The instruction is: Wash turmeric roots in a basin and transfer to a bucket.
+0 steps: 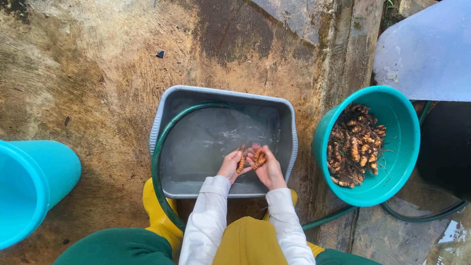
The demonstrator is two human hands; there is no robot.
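Over the grey rectangular tub (169, 105) of water on the wet concrete floor (88, 73), we see both bare hands held close together just above the surface. The left hand (229, 166) has its fingers curled around an orange-brown root (241, 162), and the right hand (267, 169) cups another cluster of roots (259, 158) in bent fingers. The two hands nearly touch, with the roots between them, toward the near right part of the tub. Long white sleeves (208, 216) run back to the person, and yellow rubber boots (156, 208) stand against the tub's near wall. A dark green hose (158, 167) curves over the tub's left rim and into the water; it also snakes along the floor to the right. Just right of the tub sits a round teal basin (400, 147) holding a heap of unwashed roots (355, 145) with stringy rootlets. At the left edge we see part of a light blue bucket (29, 186), well apart from the tub. A pale sheet (427, 49) lies at the upper right.
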